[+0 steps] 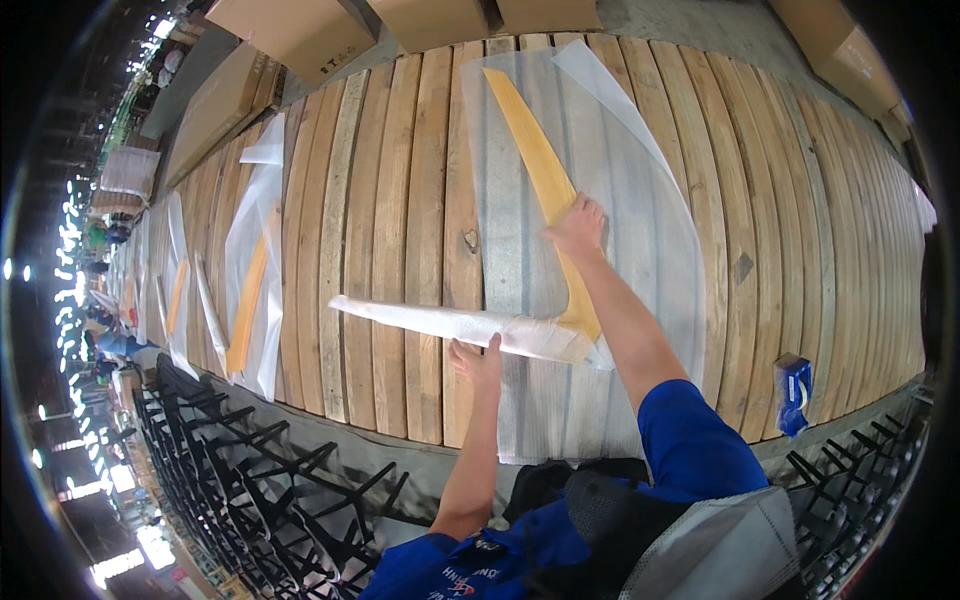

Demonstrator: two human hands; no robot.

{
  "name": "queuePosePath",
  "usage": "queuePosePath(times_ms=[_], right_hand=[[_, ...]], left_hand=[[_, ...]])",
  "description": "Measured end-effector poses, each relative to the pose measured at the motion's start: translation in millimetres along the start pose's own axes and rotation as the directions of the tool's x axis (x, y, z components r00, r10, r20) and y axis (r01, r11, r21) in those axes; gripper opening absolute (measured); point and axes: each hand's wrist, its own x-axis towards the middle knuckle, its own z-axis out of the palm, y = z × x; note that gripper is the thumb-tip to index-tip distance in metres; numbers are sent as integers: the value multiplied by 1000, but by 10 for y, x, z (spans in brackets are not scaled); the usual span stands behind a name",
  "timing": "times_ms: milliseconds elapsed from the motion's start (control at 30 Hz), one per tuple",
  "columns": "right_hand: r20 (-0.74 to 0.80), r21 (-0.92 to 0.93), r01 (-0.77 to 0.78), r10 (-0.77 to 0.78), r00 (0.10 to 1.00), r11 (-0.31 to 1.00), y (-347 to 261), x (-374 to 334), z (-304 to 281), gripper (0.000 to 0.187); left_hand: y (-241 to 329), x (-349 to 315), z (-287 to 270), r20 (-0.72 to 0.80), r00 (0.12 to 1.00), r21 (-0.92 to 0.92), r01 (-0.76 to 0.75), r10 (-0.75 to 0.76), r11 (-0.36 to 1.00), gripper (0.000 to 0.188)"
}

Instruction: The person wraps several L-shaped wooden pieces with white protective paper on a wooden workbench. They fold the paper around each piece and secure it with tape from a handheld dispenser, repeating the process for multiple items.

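A V-shaped wooden leg frame [532,150] lies on the slatted table, its bare yellowish arm slanting away from me over a translucent foam sheet [640,220]. Its other arm points left and is covered in white foam wrap [430,318]. My right hand [580,228] lies across the bare arm about midway, fingers curled over it. At the near edge of the wrapped arm is my left hand [477,362], its thumb touching the wrap and its fingers apart. Where the two arms meet, some yellow wood shows beside the wrap's end.
A blue tape dispenser [793,395] sits at the table's near right edge. More wooden pieces [250,300] on foam sheets lie to the left. Cardboard boxes [300,35] stand beyond the far edge. Black metal frames [250,460] are stacked below the near left edge.
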Motion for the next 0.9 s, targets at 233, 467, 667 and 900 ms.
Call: queuePosePath(times_ms=[233,467,667,900], right_hand=[[-295,238,2,71,953,971,908,-1027,-402,91],[-110,-140,-713,705,701,687,2745,-3381,-802,102],[82,-145,-664,678,731,734,3394,-4327,-508,67],[487,389,-771,598,637,504,2883,-3811,-812,49]], left_hand=[[-1098,-727,-109,233,963,183,-179,134,967,95],[-1658,-1055,-164,327,844,172,-495,425,852,82],[-1656,-1064,-269,489,828,336,-469,274,817,71],[-1823,-1046,-364,893,430,-356,493,133,794,45]])
